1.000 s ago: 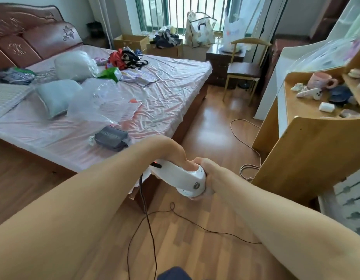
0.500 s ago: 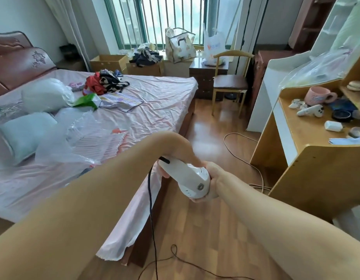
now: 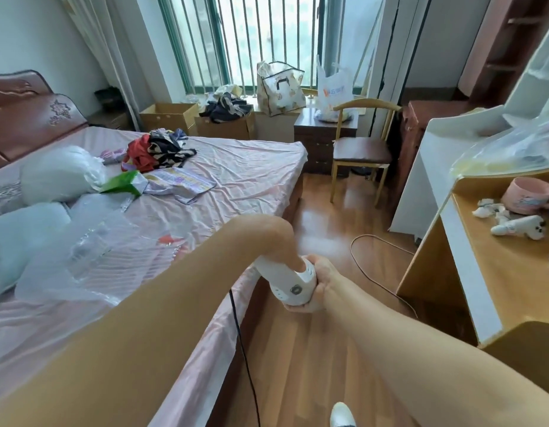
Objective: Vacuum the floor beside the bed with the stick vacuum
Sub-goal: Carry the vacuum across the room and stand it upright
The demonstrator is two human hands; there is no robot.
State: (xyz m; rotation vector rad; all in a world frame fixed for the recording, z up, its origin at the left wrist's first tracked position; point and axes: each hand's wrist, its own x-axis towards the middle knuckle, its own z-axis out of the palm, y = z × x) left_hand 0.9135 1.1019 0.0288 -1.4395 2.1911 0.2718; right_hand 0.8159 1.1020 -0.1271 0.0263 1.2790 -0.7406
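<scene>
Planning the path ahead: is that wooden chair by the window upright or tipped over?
Upright: the wooden chair stands on its legs on the floor, seat level, backrest up.

Stick vacuum [image 3: 293,283] handle: smooth white plastic, slight sheen. Floor [image 3: 325,359]: glossy wood-look planks, window glare. Bed [image 3: 236,177] sheet: pink cloth, satiny, creased. Headboard [image 3: 30,118]: polished reddish wood, carved. Clear plastic sheeting [image 3: 82,257] crinkled, shiny. Desk [image 3: 495,272]: matt pale wood, possibly laminate. Mug [image 3: 527,195]: pink, glazed ceramic.

Both hands, left hand [image 3: 278,241] and right hand [image 3: 321,282], grip the white plastic stick vacuum handle [image 3: 290,280] above the wooden floor [image 3: 313,349] beside the pink-sheeted bed [image 3: 236,167].
</scene>
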